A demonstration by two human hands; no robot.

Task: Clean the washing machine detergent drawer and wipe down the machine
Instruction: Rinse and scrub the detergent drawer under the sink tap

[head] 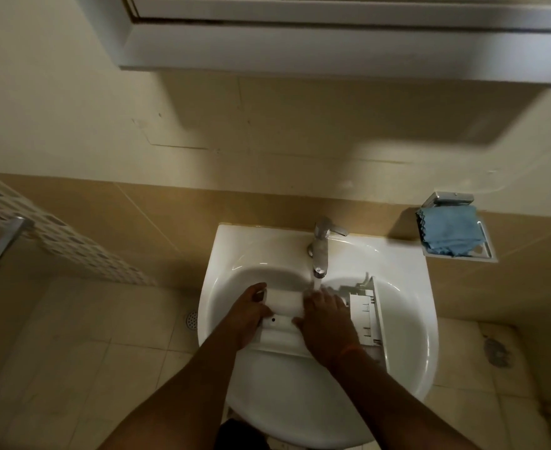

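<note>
Both hands were in the sink [407, 319], holding a white drawer piece [283, 315] under the running tap [320, 248]. The left hand [251, 315] gripped its left end, thumb and fingers curled round the edge. The right hand [326, 319] lay over its right end, fingers bent onto it where the stream fell. The rest of the detergent drawer [366, 315] leaned on edge against the bowl wall at 3 o'clock from the hands, touching the right wrist.

The likeliest trouble was a slip. Wet plastic and possible detergent residue made for a poor grip, and the piece could drop against the basin and crack a tab. The leaning drawer looked unsteady too; a nudge from the right forearm could tip it flat. Water striking the curved piece might also spray over the rim onto the floor tiles [89, 368].

No flat surface showed beyond the sink rim. A blue cloth [451, 232] sat in a metal wall tray [488, 251] at 2 o'clock, well apart from the tap. A cabinet [332, 50] hung at 12 o'clock. A floor drain [192, 319] lay at 9 o'clock, just beside the basin, and a patterned door with a handle [6, 241] stood farther left. The room was dim, with beige tiled walls.
</note>
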